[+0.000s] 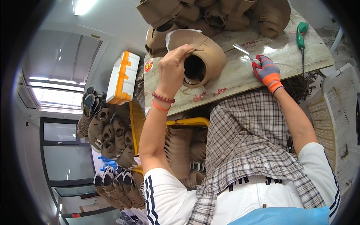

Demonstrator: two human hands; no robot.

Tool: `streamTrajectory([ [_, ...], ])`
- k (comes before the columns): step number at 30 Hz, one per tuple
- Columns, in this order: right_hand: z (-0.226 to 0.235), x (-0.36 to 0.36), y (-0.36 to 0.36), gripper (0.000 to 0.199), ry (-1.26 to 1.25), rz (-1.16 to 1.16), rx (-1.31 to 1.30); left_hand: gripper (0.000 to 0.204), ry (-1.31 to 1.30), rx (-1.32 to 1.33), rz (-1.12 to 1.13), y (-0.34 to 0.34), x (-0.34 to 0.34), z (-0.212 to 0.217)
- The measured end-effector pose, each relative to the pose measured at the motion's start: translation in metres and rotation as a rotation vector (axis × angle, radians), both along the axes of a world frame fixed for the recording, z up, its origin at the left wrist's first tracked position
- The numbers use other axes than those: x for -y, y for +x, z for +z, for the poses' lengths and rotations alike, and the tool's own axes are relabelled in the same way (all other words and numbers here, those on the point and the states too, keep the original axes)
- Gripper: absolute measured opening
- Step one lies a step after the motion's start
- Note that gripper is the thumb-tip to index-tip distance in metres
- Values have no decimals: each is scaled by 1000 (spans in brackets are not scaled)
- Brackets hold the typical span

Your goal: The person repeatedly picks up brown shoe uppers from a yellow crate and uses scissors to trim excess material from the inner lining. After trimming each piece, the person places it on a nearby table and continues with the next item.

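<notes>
My bare left hand grips the rim of a tan shoe upper, holding it up with its dark opening turned toward me over the wooden work board. That wrist carries a bead bracelet and an orange band. My right hand, in a grey and orange glove, rests on the board and holds red-handled scissors whose blades point left toward the shoe upper. A plaid cloth lies over my lap.
Several more tan shoe uppers are piled at the far side of the board. A green-handled tool lies at its right end. A white and orange foam box and rows of shoes stand left, with a white crate at the right.
</notes>
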State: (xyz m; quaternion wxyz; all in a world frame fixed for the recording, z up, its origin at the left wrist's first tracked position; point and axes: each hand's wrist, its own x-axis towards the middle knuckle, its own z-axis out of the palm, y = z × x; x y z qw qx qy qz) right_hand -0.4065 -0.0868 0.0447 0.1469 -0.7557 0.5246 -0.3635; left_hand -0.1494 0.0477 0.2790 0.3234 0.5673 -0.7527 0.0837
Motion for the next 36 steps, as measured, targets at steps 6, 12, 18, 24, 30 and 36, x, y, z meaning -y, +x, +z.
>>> streamTrajectory([
  [6, -1, 1, -7, 36, -11, -39, 7, 23, -20, -74, 9, -1, -9, -3],
  [12, -4, 3, -7, 34, -45, -54, 11, 23, 214, -179, 23, 35, 32, -8],
  [18, -5, 5, -3, 35, 1, -58, -16, 28, 298, -65, 18, 59, 74, -32],
  [24, -7, 9, -9, 37, -10, -67, -25, 37, 512, -11, 14, 48, 108, -30],
  [30, -4, 4, -3, 38, 82, -47, 16, 38, 272, -87, 180, 76, 120, -98],
  [36, -17, 8, 2, 40, 73, -87, -39, 58, 370, -778, -157, 83, 81, -92],
])
